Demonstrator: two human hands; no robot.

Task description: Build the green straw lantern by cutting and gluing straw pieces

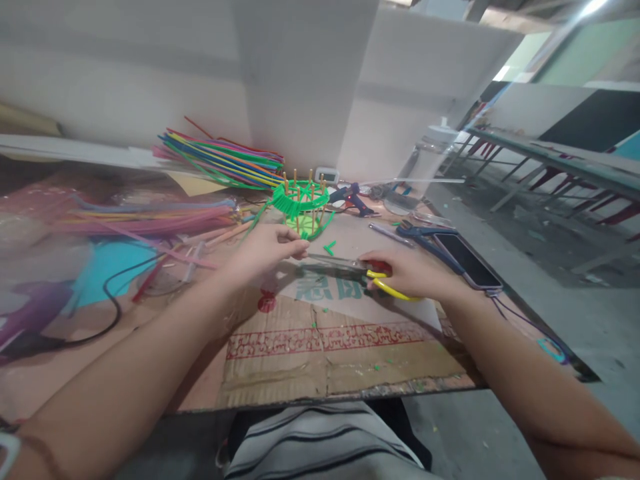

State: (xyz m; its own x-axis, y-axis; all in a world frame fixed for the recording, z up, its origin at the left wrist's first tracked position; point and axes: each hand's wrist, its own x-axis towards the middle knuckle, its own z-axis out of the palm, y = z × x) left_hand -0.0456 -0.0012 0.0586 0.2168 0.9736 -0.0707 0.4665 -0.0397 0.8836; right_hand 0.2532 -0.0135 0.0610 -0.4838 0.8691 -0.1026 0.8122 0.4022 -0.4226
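My right hand holds a pair of scissors by its yellow handles, the blades pointing left toward my other hand. My left hand has its thumb and fingers pinched together just in front of a small round frame. Whatever is between those fingertips, if anything, is too small to make out. The frame has upright wooden sticks, a band of green pipe cleaner woven around its upper part and a light green base. Cut bits of green pipe cleaner lie on the paper beside it.
Bundled coloured pipe cleaners lie behind on the left. A hot glue gun, a pen, blue-handled pliers and a phone lie to the right. Cardboard covers the table's front edge. A purple glue gun with a black cord is at left.
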